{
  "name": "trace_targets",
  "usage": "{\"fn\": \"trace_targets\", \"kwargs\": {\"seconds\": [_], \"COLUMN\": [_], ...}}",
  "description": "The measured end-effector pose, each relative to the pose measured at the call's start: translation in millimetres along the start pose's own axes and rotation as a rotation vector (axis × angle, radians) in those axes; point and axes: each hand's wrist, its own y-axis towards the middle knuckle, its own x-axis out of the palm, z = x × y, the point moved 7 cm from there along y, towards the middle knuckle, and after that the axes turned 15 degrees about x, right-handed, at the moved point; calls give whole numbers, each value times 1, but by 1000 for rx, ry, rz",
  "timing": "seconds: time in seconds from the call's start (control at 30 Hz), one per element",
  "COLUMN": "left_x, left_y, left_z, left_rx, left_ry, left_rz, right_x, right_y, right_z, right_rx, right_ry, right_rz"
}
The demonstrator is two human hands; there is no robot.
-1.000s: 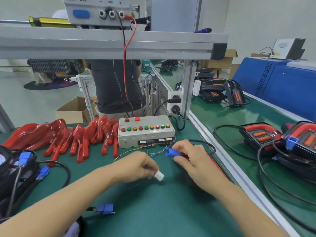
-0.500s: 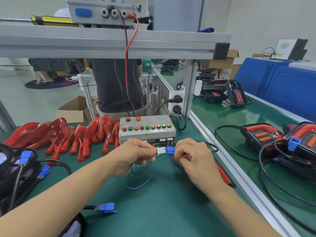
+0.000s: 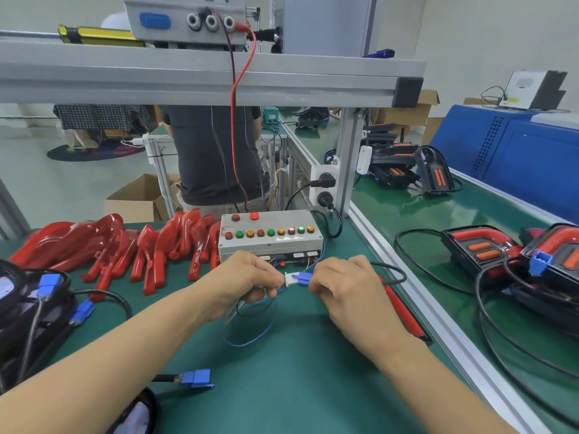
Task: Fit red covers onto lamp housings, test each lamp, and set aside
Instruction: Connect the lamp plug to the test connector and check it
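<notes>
Green bench point(image 3: 282, 386): left hand point(image 3: 247, 283) pinching white plug point(image 3: 289, 280), right hand point(image 3: 341, 283) gripping blue connector point(image 3: 302, 278); misaligned, could bend pins.

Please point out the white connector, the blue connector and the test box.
white connector point(image 3: 289, 279): head view, on its body.
blue connector point(image 3: 303, 278): head view, on its body.
test box point(image 3: 291, 245): head view, on its front wall.

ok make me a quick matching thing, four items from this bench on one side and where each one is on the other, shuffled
Items:
1. white connector
2. blue connector
3. red covers
4. test box

Places:
A. pinched by the right hand
B. behind both hands, lights on top
C. pinched by the left hand
D. piled at the left of the mat

Pairs: 1-C, 2-A, 3-D, 4-B
</notes>
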Motion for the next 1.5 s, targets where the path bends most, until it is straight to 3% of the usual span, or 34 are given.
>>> {"fn": "trace_targets", "kwargs": {"seconds": [0.27, 0.43, 0.67, 0.73, 0.83, 0.9, 0.97, 1.03, 1.23, 1.33, 1.5], "left_x": [3, 7, 6, -2, -19, -33, -43, -39, -19, 4, 13], "left_y": [-2, -1, 5, 7, 9, 12, 13, 14, 13, 6, -1], "left_z": [5, 5, -10, -13, -17, -22, -26, -28, -17, -9, 2], "left_rx": [6, 15, 11, -1, -11, -1, 7, 32, 137, 175, 148], "left_ry": [132, 11, 231, 262, 307, 291, 277, 310, 422, 284, 26], "left_rz": [-134, -105, -215, -211, -158, 3, 143, 131, -40, -213, -283], "right_x": [5, 5, 19, -1, -44, -47, -32, -16, 10, 24, 40], "right_y": [2, 4, 2, -2, -21, -35, -49, -56, -62, -59, -53], "right_z": [-3, 9, -1, 10, 65, 106, 128, 132, 135, 119, 104], "right_rx": [-33, 106, 76, 191, 555, 815, 955, 992, 1111, 1111, 1118], "right_ry": [79, 230, 0, 77, 127, -50, -91, 34, 590, 962, 1325], "right_rz": [-96, -106, -242, -140, 100, -66, -319, -449, -523, -571, -480]}}
